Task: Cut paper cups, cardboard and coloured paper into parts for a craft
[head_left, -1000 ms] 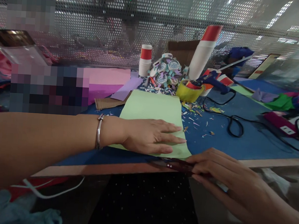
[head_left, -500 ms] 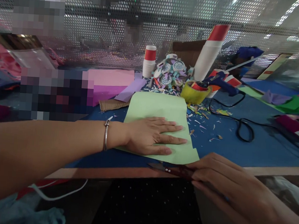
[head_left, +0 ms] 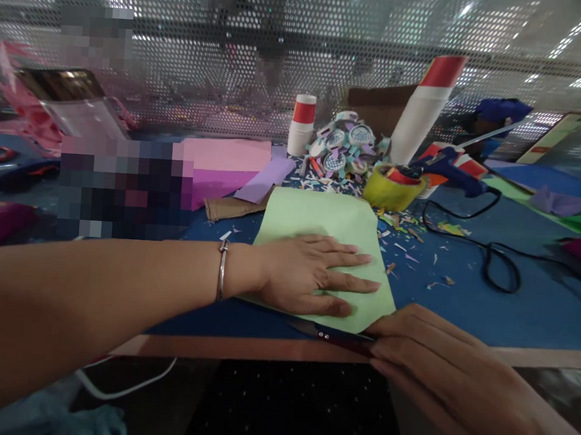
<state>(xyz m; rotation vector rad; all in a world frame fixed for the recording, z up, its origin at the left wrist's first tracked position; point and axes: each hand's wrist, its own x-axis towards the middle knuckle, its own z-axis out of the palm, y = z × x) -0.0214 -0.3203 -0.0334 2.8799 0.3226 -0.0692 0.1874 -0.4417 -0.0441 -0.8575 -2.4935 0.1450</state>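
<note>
A light green sheet of paper lies at the front of the blue-topped table. My left hand is flat on it, fingers spread, with a silver bangle at the wrist. At the sheet's lower right corner is my right hand, closed around dark red-handled thread snips. Their pointed metal blade faces left, along the table's front edge and just below the paper. The fingertips of my right hand touch the paper's corner, and they hide most of the handle.
Behind the sheet are a pile of round printed pieces, stacked paper cups and a yellow tape roll. A blue glue gun trails a black cord. Pink paper lies at the left. Paper scraps litter the tabletop.
The view has swung slightly left, so things sit farther right. My right fingertips have come onto the paper's lower right corner, which stuck out before. My left hand stays flat on the sheet.
</note>
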